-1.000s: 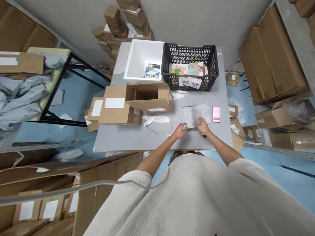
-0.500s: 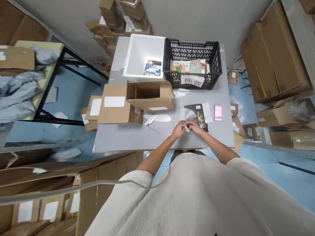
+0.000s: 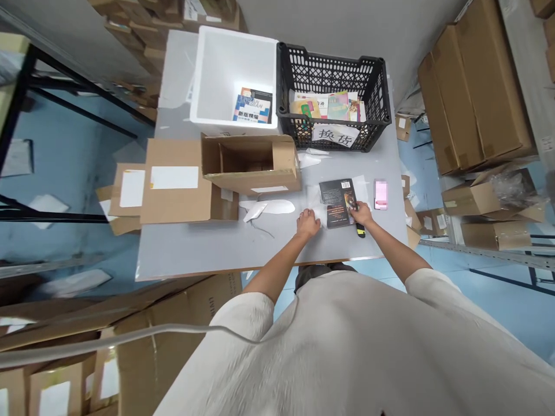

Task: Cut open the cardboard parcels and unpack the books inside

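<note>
A dark book [image 3: 337, 202] with a barcode and a small picture lies flat on a thin white sheet [image 3: 318, 199], which shows on both sides of it. My right hand [image 3: 362, 215] grips the book's right edge, fingers on top of the cover. Bent fingers of my left hand [image 3: 308, 224] press on the sheet's left part, apart from the book; their exact hold is partly hidden. Below my right hand, a black-and-yellow handle, apparently of a box cutter [image 3: 361, 230], sticks out beside the book's lower right corner. A phone [image 3: 381, 194] with a lit pink screen lies farther right.
An open cardboard box [image 3: 251, 182] and a closed box [image 3: 173, 199] stand left on the table. Behind them are a white foam box [image 3: 197, 86] with books and a black crate [image 3: 373, 133] with booklets. Paper scraps [image 3: 277, 207] lie left of my hands.
The white sheet, pinched up between both hands before, now lies flat and uncovers the book. My hands have moved apart, the right one onto the book's edge. The camera view has shifted.
</note>
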Motion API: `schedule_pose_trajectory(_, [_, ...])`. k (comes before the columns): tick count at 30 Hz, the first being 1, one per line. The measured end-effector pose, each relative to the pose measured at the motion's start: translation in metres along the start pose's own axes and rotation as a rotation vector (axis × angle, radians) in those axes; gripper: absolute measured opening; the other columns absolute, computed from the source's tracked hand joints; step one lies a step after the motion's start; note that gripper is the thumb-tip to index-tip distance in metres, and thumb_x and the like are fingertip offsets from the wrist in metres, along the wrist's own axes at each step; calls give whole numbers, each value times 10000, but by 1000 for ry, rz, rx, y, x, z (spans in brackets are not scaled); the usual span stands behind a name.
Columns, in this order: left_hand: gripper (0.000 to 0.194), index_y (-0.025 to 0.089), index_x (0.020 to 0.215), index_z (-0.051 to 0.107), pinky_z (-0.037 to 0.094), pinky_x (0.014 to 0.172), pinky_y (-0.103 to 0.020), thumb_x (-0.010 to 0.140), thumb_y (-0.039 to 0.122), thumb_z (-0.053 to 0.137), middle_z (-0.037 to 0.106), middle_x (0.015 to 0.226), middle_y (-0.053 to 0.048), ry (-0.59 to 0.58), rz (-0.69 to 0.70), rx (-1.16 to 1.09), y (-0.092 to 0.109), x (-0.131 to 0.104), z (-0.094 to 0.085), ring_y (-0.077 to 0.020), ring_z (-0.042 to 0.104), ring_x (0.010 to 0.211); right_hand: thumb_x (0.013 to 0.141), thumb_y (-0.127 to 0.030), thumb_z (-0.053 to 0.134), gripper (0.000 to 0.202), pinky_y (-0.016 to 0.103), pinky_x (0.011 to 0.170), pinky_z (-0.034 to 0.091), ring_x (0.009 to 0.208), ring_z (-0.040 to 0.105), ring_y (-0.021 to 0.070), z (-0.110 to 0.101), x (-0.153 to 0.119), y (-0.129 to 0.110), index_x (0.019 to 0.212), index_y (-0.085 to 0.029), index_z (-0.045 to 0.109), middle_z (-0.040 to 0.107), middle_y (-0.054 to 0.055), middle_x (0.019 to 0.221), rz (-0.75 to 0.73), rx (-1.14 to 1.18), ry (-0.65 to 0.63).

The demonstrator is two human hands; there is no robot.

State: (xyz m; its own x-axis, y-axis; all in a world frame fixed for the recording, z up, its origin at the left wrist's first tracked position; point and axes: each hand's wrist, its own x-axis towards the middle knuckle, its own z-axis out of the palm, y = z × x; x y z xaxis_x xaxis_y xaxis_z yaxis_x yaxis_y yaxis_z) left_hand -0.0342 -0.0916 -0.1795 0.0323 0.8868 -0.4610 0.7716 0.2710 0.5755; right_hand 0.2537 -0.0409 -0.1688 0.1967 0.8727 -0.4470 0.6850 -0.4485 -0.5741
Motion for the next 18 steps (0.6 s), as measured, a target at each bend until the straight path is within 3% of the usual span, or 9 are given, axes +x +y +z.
schedule_pose_trajectory(8, [723, 197, 1585, 547, 432, 1302, -691, 954, 480, 757, 378, 1817, -292, -26, 8, -119, -11, 13, 10, -533, 455, 1630, 878, -315, 787, 756, 595, 1275, 472, 1449, 645, 419, 14, 12, -9, 1604, -211, 604, 716, 193, 1550, 96, -93, -24])
schedule_pose_trajectory(11, [772, 167, 1610, 535, 444, 1296, -686, 933, 448, 777, 363, 1825, -308, -46, -28, -112, -9, 16, 9, -555, 483, 1609, 893, -306, 777, 744, 606, 1263, 467, 1430, 653, 419, 14, 11, -14, 1608, -232, 585, 736, 185, 1523, 125, -138, -26])
schedule_pose_trajectory(18, [790, 226, 1708, 491, 448, 1326, -476, 955, 276, 726, 482, 1782, -188, -147, -86, 135, 10, 19, 0, -397, 541, 1594, 910, -379, 774, 707, 544, 1225, 485, 1440, 658, 397, 9, 11, -31, 1583, -236, 608, 713, 178, 1571, 200, -230, -20])
